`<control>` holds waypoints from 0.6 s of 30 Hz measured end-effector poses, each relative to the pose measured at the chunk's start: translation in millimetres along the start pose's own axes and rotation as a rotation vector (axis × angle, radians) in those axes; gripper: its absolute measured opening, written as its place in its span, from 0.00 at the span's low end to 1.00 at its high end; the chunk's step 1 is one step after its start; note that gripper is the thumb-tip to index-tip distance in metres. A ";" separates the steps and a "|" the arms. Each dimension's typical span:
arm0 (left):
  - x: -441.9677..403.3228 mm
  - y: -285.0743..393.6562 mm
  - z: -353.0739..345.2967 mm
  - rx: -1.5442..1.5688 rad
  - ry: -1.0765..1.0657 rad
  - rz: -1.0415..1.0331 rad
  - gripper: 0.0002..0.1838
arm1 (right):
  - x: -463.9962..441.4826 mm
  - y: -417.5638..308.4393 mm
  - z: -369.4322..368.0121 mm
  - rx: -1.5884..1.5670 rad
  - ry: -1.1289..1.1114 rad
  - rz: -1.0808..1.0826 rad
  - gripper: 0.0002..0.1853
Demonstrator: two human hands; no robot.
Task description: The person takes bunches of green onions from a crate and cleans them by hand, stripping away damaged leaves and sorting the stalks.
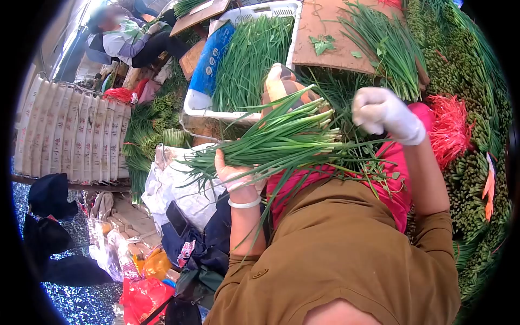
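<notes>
A loose bunch of long green chives lies across my left hand, pale cut ends pointing right and leaf tips left. The thumb of that hand shows on the near side, while the other fingers are hidden beneath the leaves. My right hand, in a white glove, is raised to the right of the pale ends, apart from the bunch. Its fingers are curled in, and whatever they may hold is hidden. Loose stalks and leaf bits lie over the pink cloth on my lap.
Ahead stands a white crate of chives. A brown board beside it carries another bunch. Stacked bundles and red ties line the right. A phone rests at left; another person sits far left.
</notes>
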State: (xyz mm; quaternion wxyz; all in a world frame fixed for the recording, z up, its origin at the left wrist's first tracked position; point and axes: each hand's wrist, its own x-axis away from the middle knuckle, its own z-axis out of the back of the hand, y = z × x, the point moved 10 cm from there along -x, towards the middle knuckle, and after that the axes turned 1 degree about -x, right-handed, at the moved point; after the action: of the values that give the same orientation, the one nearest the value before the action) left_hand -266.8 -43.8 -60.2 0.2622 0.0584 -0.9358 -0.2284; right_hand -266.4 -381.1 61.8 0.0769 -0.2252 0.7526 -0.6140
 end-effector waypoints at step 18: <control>7.4 12.8 -16.5 0.100 -0.356 -0.070 0.10 | -64.9 88.0 -35.2 0.872 0.042 -0.035 0.06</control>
State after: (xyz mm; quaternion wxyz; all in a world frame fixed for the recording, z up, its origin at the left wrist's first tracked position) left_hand -264.5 -40.6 -38.3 0.0810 0.0625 -0.9750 -0.1973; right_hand -244.2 -309.0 -24.9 0.1390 -0.1721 0.4205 -0.8799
